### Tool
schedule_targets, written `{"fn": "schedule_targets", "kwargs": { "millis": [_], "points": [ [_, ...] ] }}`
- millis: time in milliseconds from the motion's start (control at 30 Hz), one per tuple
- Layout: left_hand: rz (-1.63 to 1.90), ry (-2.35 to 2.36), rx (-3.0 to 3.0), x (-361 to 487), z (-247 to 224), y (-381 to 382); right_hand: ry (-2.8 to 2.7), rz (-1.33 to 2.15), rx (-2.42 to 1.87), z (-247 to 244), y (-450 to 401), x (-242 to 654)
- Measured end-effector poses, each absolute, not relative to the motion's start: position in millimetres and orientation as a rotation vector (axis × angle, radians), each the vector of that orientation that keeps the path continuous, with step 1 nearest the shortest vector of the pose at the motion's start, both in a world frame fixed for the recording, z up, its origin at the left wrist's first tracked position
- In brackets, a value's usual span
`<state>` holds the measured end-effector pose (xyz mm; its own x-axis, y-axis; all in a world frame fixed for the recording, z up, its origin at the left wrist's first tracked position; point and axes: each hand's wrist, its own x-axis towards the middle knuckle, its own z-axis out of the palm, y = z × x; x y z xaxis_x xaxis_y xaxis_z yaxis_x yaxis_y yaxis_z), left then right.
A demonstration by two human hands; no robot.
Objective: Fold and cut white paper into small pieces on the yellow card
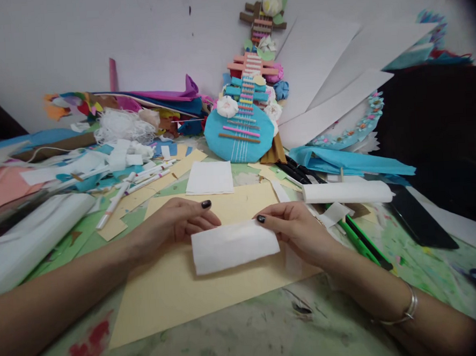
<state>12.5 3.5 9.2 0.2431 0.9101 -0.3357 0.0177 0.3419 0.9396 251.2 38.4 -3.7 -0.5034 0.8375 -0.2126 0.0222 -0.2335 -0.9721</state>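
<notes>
White paper (pixel 235 249), lengthwise left to right above a yellow sheet (pixel 160 301), is pinched along its far right edge by the right hand (pixel 295 225), the left hand (pixel 179 216) loosely opened beside its far left corner.

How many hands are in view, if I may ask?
2: the left hand at the upper left of the white paper, the right hand pinching its upper right edge.

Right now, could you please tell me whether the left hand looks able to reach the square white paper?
Probably yes: the left hand is close by, and nothing visible covers the square white paper or stands between them.
</notes>
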Motion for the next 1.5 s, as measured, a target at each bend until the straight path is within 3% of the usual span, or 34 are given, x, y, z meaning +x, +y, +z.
{"fn": "schedule_targets", "kwargs": {
  "millis": [233, 1500],
  "points": [
    [0.558, 1.226, 1.337, 28, 17, -7, -1.689, 1.733, -1.049, 5, 16, 236],
    [0.598, 1.225, 1.128, 5, 4, 13, -1.545, 1.503, -1.226, 0, 46, 254]
  ]
}}
